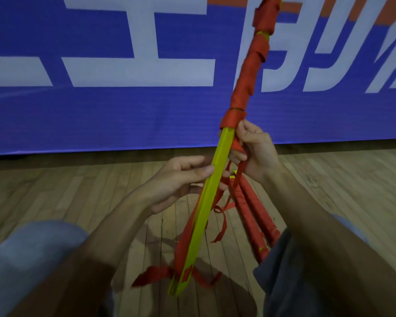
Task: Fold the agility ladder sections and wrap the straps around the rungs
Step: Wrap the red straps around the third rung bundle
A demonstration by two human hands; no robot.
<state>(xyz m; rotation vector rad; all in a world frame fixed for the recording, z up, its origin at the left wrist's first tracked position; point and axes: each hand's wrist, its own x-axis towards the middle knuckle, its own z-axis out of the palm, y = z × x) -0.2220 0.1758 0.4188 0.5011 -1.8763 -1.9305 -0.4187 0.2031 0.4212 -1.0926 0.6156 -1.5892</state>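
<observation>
While the strap has to go round them evenly, I keep the stacked rungs [209,191] square with my left hand [183,179], which grips them mid-length, thumb on the yellow face and fingers curled behind. My right hand [256,152] pinches the red strap [237,146] just below the last coil, pulling it snug so the wraps above do not slacken. The stack slants up and away from me, its lower end near the floor [78,191] between my legs, loose strap tails hanging there. Two wrapped bundles [246,216] lie by my right leg, apart from this one. I judge the upper half done, with bare yellow showing below. My left side offers open room for swinging the strap, and the banner [101,110] stands well behind.
</observation>
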